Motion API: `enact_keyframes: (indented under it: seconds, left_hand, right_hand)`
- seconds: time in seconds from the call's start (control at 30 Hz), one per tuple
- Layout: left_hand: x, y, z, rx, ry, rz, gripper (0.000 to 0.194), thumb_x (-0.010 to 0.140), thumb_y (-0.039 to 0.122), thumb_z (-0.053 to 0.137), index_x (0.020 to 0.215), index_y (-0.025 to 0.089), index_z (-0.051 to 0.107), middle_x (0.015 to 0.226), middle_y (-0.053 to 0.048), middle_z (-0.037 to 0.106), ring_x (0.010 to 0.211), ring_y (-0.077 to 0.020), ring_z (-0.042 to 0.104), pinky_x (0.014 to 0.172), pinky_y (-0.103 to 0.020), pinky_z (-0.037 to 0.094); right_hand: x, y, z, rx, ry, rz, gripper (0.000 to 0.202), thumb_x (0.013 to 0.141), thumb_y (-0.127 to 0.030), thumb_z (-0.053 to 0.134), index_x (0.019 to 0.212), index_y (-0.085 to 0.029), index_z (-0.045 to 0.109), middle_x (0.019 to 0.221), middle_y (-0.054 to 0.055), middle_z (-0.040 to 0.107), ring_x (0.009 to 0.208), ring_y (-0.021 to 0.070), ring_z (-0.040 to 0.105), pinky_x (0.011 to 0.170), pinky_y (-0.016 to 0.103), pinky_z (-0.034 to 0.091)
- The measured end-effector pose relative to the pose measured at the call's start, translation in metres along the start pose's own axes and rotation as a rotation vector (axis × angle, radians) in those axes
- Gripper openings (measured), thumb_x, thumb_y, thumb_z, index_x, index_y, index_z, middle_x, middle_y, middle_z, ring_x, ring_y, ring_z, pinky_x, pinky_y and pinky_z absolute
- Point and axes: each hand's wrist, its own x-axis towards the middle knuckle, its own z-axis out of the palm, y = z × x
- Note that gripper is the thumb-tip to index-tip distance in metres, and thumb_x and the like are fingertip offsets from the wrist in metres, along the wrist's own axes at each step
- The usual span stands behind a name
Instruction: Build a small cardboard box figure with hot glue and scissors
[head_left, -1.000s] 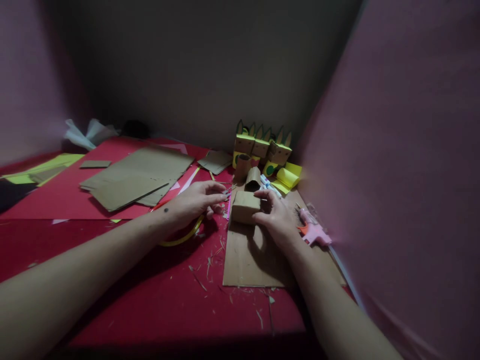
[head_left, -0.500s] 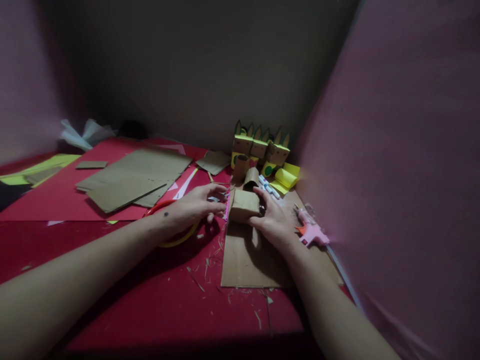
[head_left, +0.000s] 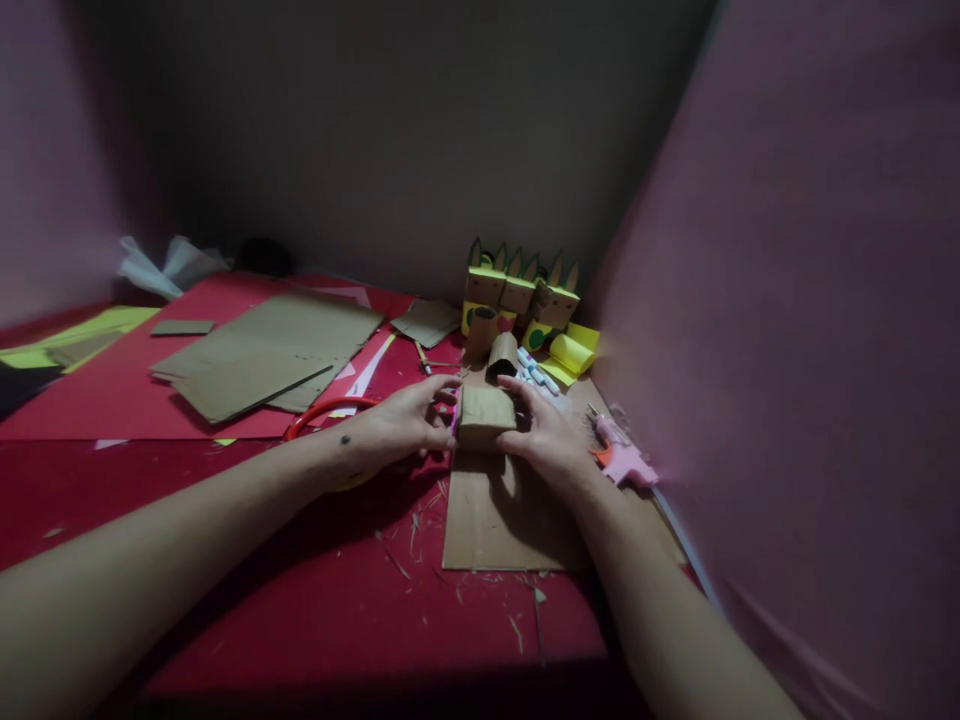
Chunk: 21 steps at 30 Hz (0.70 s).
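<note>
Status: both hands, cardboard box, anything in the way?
Right grip on cardboard box, right end. Left grip at left end, contact unclear. Box over cardboard sheet. Pink strip by box's left, possibly in the way.

A red-covered table [head_left: 322, 620] spreads before you, a large red sheet [head_left: 105, 405] lying on its left and a flat cardboard base [head_left: 476, 530] on its right. Between them you have a slim pencil [head_left: 423, 358] farther off and scattered cardboard shavings [head_left: 414, 530] nearer you.
</note>
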Motion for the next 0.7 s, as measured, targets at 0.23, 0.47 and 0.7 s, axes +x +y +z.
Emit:
enact_keyframes:
  seconds: [0.23,0.47,0.7]
  left_hand:
    - [0.004,0.0,-0.005,-0.009,-0.028,0.025,0.089,0.068,0.017,0.082,0.149,0.017,0.044,0.093,-0.007,0.069,0.061,-0.0153,0.062,0.047,-0.024,0.046]
    - [-0.001,0.006,-0.004,-0.061,-0.046,0.101,0.077,0.073,0.031,0.089,0.141,0.021,0.054,0.115,-0.01,0.07,0.069,-0.0128,0.063,0.052,-0.024,0.047]
    - [-0.007,0.014,-0.001,0.013,0.009,0.057,0.058,0.083,0.039,0.081,0.134,0.019,0.063,0.073,0.0,0.068,0.052,-0.0114,0.055,0.047,-0.023,0.037]
  right_hand:
    - [0.001,0.005,0.0,0.281,0.082,0.055,0.062,0.053,-0.015,0.086,0.113,-0.027,0.072,0.111,0.005,0.074,0.11,0.0314,0.065,0.099,0.046,0.05]
    - [-0.002,0.001,0.005,0.522,0.087,0.102,0.057,0.052,-0.023,0.092,0.106,-0.024,0.073,0.099,0.003,0.075,0.095,0.0261,0.068,0.09,0.041,0.051]
    - [-0.002,0.002,0.006,0.546,0.059,0.1,0.057,0.052,-0.025,0.094,0.105,-0.024,0.073,0.104,0.004,0.075,0.098,0.0264,0.069,0.094,0.042,0.052]
